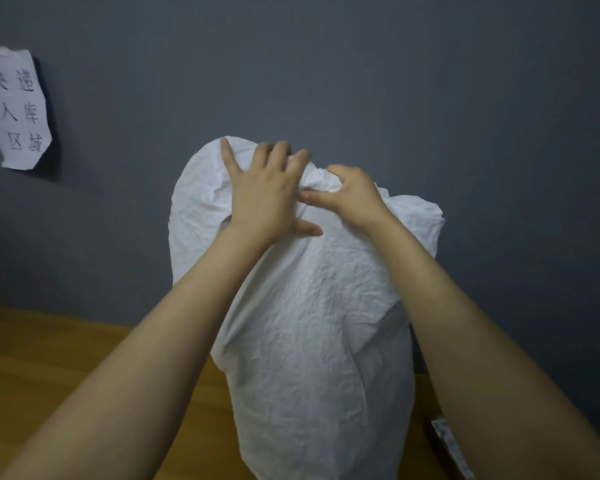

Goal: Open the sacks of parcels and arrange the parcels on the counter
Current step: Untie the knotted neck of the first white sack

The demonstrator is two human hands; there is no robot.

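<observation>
Presently the sack (319,306) stands upright beneath both hands, its base on the counter (66,348) below the forearms; the left hand (264,192) lies spread on the crown, fingers fairly straight, pressing and gripping nothing; the right hand (354,197), just beside it, has fingers and thumb curled into the bunched cloth at the neck; contents hidden. Recommended: the left hand steadies the sack against tipping while the right works the gather loose gradually, without yanking.

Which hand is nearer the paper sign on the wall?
Left. The left hand presses flat atop the sack, right of the paper sign; the right hand pinches the sack farther right.
</observation>
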